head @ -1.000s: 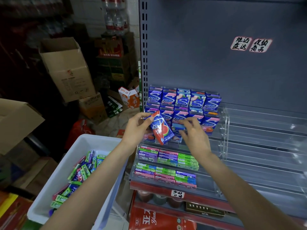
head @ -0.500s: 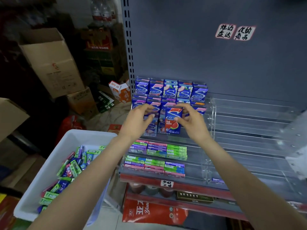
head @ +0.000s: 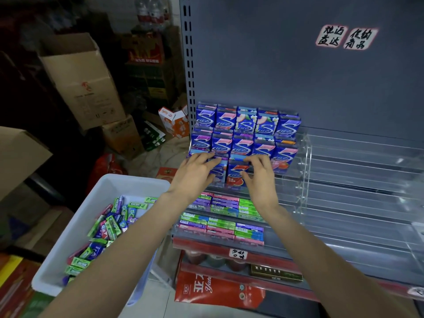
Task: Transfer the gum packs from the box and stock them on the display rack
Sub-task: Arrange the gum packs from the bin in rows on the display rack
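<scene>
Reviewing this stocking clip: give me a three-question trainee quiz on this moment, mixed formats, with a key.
1. True or false: the left hand is down in the white plastic bin picking up gum.
2. Multiple choice: the watermelon gum pack between the hands stands (A) on the top tier of the clear acrylic display rack, (B) on the tier just below the two full rows of blue packs, (C) on the floor.
3. Fill in: the flat stick-gum packs on the rack lie on the tiers ____ the hands.

Key:
1. False; both it and the right hand are at the rack.
2. B.
3. Below.
</scene>
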Demonstrator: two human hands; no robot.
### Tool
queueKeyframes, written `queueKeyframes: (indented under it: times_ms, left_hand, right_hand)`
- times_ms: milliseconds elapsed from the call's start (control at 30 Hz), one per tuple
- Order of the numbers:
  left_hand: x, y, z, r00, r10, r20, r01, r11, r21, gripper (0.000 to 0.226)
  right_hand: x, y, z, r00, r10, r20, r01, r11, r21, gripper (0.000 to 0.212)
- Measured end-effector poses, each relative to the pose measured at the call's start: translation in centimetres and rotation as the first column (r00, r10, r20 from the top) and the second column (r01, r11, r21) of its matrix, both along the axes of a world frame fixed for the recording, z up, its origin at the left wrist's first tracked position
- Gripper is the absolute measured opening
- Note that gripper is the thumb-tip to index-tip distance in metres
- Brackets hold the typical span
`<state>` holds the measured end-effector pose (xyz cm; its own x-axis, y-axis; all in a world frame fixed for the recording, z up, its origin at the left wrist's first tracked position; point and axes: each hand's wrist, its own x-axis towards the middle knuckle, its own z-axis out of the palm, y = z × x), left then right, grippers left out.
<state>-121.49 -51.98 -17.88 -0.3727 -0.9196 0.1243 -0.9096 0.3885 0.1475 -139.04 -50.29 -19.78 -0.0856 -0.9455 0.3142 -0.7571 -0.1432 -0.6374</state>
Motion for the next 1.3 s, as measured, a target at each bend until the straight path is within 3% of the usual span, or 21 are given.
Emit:
queueKeyframes:
  times_ms: [200,300,433,533,633,733,967,1100,1300]
  left_hand:
    - [-0.6,0.2,-0.3,0.997,0.046,-0.055,-0.050,0.997,-0.059,0.047]
    - [-0.8,0.1,-0.4,0.995,0.053,-0.080,-0.059,0.995,-0.080,0.046]
    - [-0.7,0.2,-0.3,0.985,0.026,-0.170,-0.048,0.991,-0.128,0.041]
    - [0.7,1.4,-0.1,0.960,-0.044,-0.277,-0.018,0.976,-0.217,0.029]
    - [3.9,2.9,-0.3,0.921,-0.022,-0.389,-0.072,0.972,-0.225,0.023]
    - [8.7,4.3,-1.0,0.865,0.117,-0.488,-0.186,0.978,-0.095,0.018]
    - [22.9,4.1,-6.8,0.770,0.388,-0.506,-0.302,0.921,0.246,0.017]
    - [29.4,3.1,-10.7,0.788,0.460,-0.409,-0.299,0.867,0.398,0.019]
    - [34.0,1.9,-16.8,0.867,0.405,-0.290,-0.168,0.786,0.594,0.033]
  right_hand:
    - [0.5,0.1,-0.4,1.000,-0.028,0.003,0.028,1.000,-0.007,0.031]
    - [0.2,0.1,-0.3,0.997,-0.022,-0.073,0.024,0.999,0.026,0.035]
    - [0.6,0.7,0.9,0.985,-0.029,-0.171,0.011,0.994,-0.104,0.038]
    - [2.3,1.4,2.3,0.983,0.064,-0.172,-0.086,0.988,-0.124,0.033]
    - [5.5,2.2,3.1,0.975,0.218,-0.053,-0.220,0.975,-0.040,0.028]
    - [9.7,2.5,2.6,0.949,0.314,0.007,-0.315,0.949,0.032,0.021]
    - [21.9,1.5,-2.9,0.911,0.408,0.053,-0.400,0.849,0.345,0.021]
    - [28.1,0.4,-8.1,0.943,0.318,0.101,-0.323,0.794,0.515,0.025]
    - [32.4,-0.5,-14.7,0.978,0.200,0.057,-0.178,0.666,0.725,0.045]
